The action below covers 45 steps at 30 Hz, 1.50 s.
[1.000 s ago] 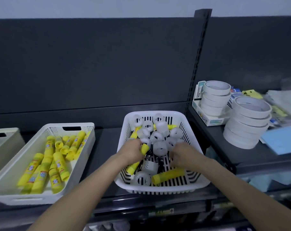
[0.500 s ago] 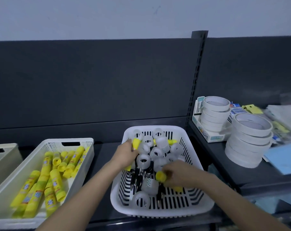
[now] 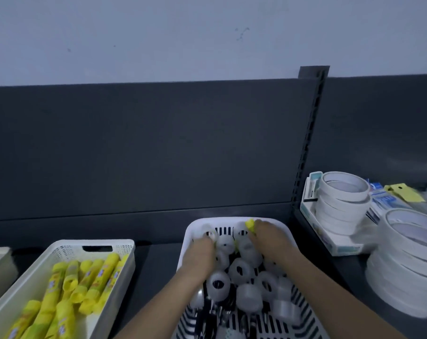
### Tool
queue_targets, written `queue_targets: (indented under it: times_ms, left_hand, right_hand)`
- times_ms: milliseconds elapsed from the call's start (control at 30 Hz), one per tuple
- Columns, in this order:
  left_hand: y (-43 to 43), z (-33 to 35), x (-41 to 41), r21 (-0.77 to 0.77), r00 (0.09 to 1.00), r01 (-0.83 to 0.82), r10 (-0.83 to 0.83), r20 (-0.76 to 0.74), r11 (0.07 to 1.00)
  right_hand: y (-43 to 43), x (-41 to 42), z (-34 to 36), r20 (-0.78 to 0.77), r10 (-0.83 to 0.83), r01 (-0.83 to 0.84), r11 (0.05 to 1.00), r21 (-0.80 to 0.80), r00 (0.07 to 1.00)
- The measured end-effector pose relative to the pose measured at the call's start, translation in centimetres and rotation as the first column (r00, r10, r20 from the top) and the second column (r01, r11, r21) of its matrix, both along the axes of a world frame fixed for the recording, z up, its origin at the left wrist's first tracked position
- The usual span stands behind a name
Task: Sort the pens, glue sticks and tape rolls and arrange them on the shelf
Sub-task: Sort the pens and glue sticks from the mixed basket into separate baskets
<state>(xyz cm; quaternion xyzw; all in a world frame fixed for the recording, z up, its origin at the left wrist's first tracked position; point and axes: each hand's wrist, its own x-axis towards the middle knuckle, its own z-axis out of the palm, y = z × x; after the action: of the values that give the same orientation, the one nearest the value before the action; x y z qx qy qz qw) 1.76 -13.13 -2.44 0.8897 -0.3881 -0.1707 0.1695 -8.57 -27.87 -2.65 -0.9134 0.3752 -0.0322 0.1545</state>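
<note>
Both forearms (image 3: pixel 158 307) are bare from wrist to the near frame edge, slender and smooth; left grip (image 3: pixel 202 253) and right grip (image 3: pixel 268 238) likewise bare.

Single head-worn view, forward and down, close above white basket (image 3: pixel 219 221), toward dark back panel (image 3: pixel 146 148).

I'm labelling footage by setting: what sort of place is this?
Probably a stationery shop or stockroom: dark slotted retail shelving, stacks of large tape rolls on it, and a white bin of matching yellow glue sticks.
</note>
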Motion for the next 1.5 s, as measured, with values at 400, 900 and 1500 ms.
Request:
queue_targets:
  times_ms: [400, 900, 1500]
  left_hand:
    - [-0.8, -1.2, -0.5, 0.152, 0.998, -0.047, 0.052, -0.029, 0.987]
    - [2.6, 1.4, -0.5, -0.11, 0.976, -0.174, 0.156, -0.152, 0.979]
    - [8.0, 3.5, -2.0, -0.459, 0.9, -0.323, 0.118, -0.421, 0.828]
  right_hand:
    - [-1.5, -1.3, 0.3, -0.159, 0.156, -0.032, 0.805, 0.592, 0.975]
    - [0.2, -0.5, 0.7, -0.243, 0.164, -0.049, 0.906, 0.42, 0.956]
    - [6.0, -4.7, 5.7, 0.499, -0.003, -0.333, 0.742, 0.582, 0.866]
